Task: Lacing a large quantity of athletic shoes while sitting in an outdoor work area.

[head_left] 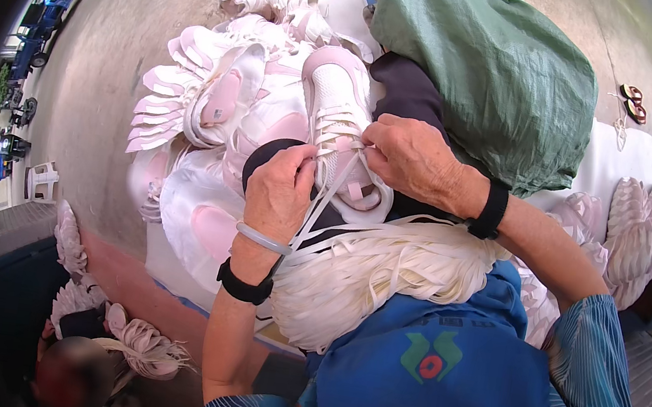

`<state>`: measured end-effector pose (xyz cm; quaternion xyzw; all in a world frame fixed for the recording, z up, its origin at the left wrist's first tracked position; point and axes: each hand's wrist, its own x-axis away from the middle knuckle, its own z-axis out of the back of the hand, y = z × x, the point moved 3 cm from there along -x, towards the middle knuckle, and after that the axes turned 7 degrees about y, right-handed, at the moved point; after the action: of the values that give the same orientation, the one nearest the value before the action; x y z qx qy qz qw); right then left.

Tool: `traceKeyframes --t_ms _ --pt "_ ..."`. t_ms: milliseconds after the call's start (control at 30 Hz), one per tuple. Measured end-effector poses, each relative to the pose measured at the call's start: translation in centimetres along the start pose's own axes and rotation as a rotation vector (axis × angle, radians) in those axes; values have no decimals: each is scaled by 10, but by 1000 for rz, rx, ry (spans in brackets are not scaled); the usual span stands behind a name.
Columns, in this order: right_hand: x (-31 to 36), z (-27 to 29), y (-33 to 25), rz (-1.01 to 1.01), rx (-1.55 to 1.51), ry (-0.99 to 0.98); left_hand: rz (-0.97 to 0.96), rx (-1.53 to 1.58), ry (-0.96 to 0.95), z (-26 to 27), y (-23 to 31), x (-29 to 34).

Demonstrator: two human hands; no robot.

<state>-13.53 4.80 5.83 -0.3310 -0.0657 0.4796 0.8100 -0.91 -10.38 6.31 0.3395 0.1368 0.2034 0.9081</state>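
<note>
In front of me lies a white and pink shoe upper (pixel 337 93), its toe pointing away and its lace criss-crossed through the eyelets. My left hand (pixel 278 188) is closed in a pinch at the left eyelet edge. A white shoelace (pixel 332 192) trails down from the upper beside it. On the opposite edge, my right hand (pixel 414 159) pinches the lace at the eyelets; its fingertips are partly hidden. Black fabric (pixel 413 91) shows beneath and beside the upper. Across my lap spreads a thick bundle of off-white laces (pixel 392 267), over a blue apron (pixel 432 393).
Nested shoe uppers (pixel 179 91) are piled at the left, with a green sack (pixel 487 68) at the far right. More uppers (pixel 638 239) stand at the right. Sandals (pixel 632 103) lie on the floor. Another person (pixel 73 372) sits at lower left. A white plastic stool (pixel 43 182) stands at left.
</note>
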Motion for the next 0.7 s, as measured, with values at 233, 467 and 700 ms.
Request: traceKeyframes --t_ms 233,467,700 --pt "-2 -1 -8 -6 156 -65 -154 -147 -31 -2 10 -13" --pt "-11 -9 -4 44 150 -44 -152 -165 -75 -6 6 -22" --pt "-14 -11 -10 26 131 -36 -206 -213 1 -6 11 -22"
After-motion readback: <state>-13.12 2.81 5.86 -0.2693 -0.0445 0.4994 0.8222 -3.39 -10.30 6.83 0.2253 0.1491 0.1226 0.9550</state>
